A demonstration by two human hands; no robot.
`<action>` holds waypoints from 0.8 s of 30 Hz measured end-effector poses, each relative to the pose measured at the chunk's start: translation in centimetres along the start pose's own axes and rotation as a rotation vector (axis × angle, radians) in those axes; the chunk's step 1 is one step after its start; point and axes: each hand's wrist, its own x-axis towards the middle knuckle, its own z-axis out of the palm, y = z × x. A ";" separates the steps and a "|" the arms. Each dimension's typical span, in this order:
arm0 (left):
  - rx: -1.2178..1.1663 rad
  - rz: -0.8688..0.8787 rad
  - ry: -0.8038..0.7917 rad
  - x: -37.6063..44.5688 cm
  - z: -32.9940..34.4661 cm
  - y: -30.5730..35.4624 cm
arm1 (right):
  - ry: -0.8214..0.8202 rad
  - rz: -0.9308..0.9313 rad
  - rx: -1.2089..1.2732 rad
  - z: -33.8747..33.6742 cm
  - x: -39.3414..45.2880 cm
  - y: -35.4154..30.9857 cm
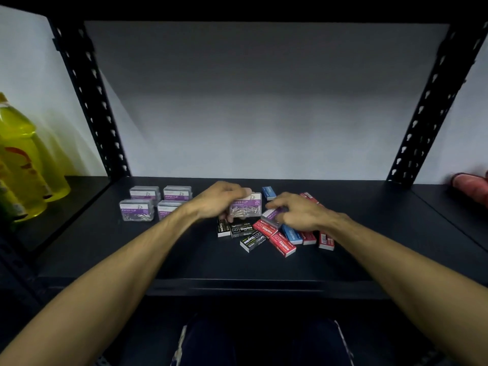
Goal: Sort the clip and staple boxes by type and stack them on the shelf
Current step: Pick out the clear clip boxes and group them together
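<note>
The left hand (pixel 220 200) gripped a clear plastic paper-clip box with a purple label (pixel 245 207) above the dark metal shelf (pixel 184 260); the right hand (pixel 295 212) pinched a second clear paper-clip box (pixel 272 216). Black, red and blue cardboard staple boxes (pixel 264 235) lay jumbled below.

The shelf (pixel 132 254) is matte black. Clear paper clip boxes (pixel 155 203) at far left carry purple-and-white labels over silver clips. Near the middle lie black staple boxes (pixel 243 233) with white lettering, red staple boxes (pixel 282 244) and blue staple boxes (pixel 291 233). A translucent yellow bottle (pixel 23 165) stands far left.
</note>
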 end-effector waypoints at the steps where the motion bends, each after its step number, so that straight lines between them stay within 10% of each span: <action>1: -0.015 -0.003 -0.006 0.2 0.0 -0.1 | -0.008 0.006 -0.009 -0.2 0.0 0.1; 24: -0.014 -0.076 -0.009 1.4 0.1 -1.1 | 0.007 0.048 0.105 -1.8 -0.5 2.7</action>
